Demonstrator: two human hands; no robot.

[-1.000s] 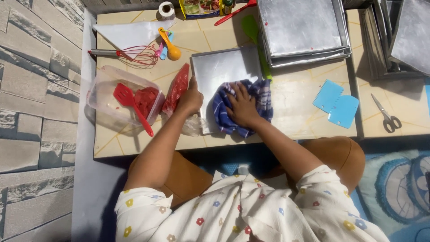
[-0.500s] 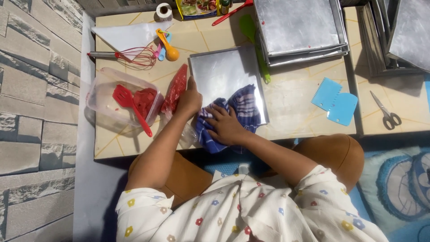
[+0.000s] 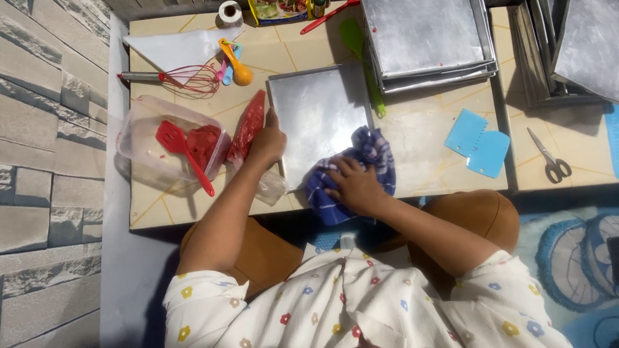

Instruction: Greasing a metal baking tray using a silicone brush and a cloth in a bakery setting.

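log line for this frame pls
left hand steadies metal tray | right hand presses blue cloth on tray
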